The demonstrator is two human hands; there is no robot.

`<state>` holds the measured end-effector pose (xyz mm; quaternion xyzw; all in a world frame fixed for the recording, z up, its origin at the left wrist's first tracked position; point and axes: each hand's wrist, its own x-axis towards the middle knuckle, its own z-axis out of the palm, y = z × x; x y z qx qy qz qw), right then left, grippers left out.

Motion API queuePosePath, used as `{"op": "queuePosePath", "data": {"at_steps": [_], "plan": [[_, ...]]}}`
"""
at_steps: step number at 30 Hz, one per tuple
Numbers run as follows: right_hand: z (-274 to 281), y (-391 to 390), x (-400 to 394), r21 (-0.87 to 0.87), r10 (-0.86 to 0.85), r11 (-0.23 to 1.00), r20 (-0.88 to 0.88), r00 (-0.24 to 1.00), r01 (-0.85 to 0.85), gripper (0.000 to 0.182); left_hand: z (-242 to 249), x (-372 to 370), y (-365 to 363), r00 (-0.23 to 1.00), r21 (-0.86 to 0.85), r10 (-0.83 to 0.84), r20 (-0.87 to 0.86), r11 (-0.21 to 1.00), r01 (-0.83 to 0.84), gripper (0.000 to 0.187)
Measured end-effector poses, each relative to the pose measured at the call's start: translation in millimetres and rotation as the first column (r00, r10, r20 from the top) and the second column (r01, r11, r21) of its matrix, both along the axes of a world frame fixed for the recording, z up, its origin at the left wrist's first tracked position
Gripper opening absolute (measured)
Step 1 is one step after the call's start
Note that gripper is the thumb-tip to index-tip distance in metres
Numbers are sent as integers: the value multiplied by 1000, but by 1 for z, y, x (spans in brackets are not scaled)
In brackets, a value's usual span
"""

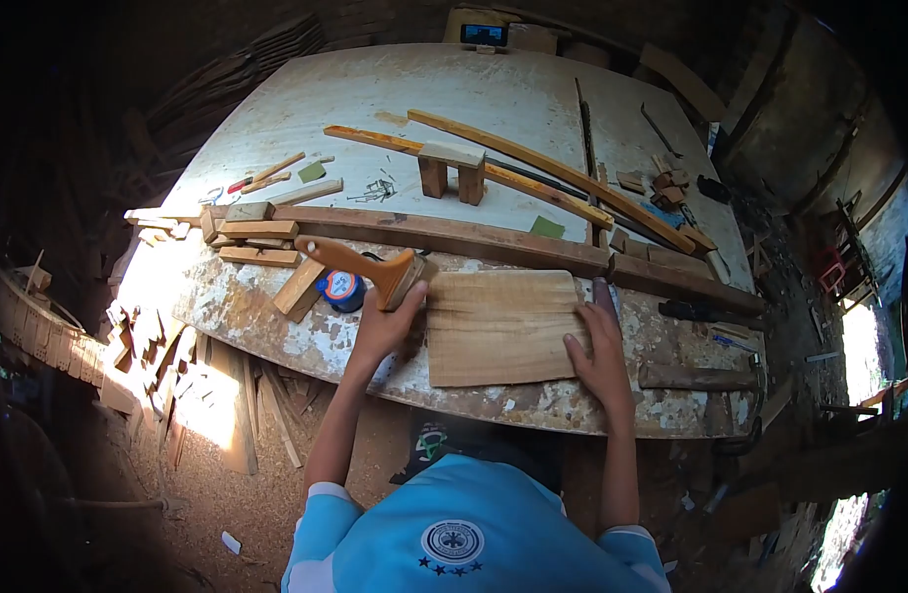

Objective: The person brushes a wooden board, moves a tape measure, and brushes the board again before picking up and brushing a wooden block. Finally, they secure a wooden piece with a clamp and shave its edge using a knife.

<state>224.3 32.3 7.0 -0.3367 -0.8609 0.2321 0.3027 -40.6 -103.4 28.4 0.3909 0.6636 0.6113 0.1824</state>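
My left hand point(387, 324) is closed around the head end of a wide brush point(370, 265), whose orange handle points up and to the left. Just right of it lies a pale rectangular wooden board point(501, 328), flat over the near part of the workbench. My right hand point(599, 348) grips the board's right edge, thumb on the top face and fingers along the side. A round blue tin or jar point(341, 291) with an orange-and-white label stands left of my left hand, partly under the brush handle.
A long wooden beam point(444, 235) crosses the workbench point(266, 138) behind the board. Beyond it are a small wooden stand point(452, 158), long battens point(543, 170) and loose nails point(379, 190). Wood blocks point(259, 229) sit left; a wooden bar point(696, 378) and clamp lie right.
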Motion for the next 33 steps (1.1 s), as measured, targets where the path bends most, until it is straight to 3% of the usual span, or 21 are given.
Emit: {"op": "queuePosePath", "data": {"at_steps": [4, 7, 8, 11, 15, 17, 19, 22, 24, 26, 29, 30, 31, 32, 33], "plan": [[-21, 2, 3, 56, -76, 995, -32, 997, 78, 34, 15, -10, 24, 908, 406, 265, -325, 906, -119, 39], [-20, -1, 1, 84, -116, 989, -28, 993, 118, 31, 26, -3, 21, 980, 355, 68, -188, 935, 3, 40], [-20, -1, 1, 73, -114, 991, -27, 993, 116, 31, 23, -2, 21, 998, 344, -57, 32, 938, 43, 38], [-21, 0, 4, 57, -100, 993, -35, 994, 102, 30, 15, 3, 17, 884, 361, -258, 391, 926, 111, 44], [-21, 0, 5, 50, -96, 994, -47, 994, 98, 31, -1, -3, 23, 975, 164, -124, 187, 982, 93, 37], [-21, 0, 5, 49, -98, 994, -49, 994, 101, 31, -6, -5, 29, 990, 125, -80, -112, 988, 94, 44], [-19, 0, 5, 46, -98, 994, -50, 994, 100, 30, -16, -15, 36, 884, 119, -87, -459, 980, 158, 49], [-22, 0, 6, 26, -95, 995, -74, 993, 97, 30, -23, 3, 12, 787, -135, -240, -568, 971, 199, 52], [-21, 0, 6, 33, -99, 994, -82, 992, 102, 30, -9, 22, -19, 729, -251, -510, -457, 860, 444, 42], [-20, -1, 5, 46, -117, 992, -66, 991, 121, 30, 6, 42, -45, 586, -242, -785, -200, 619, 747, 37], [-19, -1, 4, 45, -116, 992, -67, 991, 119, 30, 38, 46, -54, 646, -367, -762, 41, 590, 719, 40], [-19, -1, 4, 47, -113, 992, -66, 991, 117, 30, 34, 40, -50, 773, -231, -617, 148, 739, 633, 40], [-20, 0, 4, 50, -111, 992, -66, 992, 114, 29, 28, 19, -39, 794, -218, -605, -63, 784, 580, 38], [-20, 0, 4, 52, -110, 992, -66, 992, 114, 29, 25, 2, -22, 794, -122, -508, -333, 859, 498, 35], [-21, -2, 5, 41, -105, 993, -68, 992, 108, 29, 16, -10, -9, 799, -101, -371, -474, 924, 369, 27]]}}
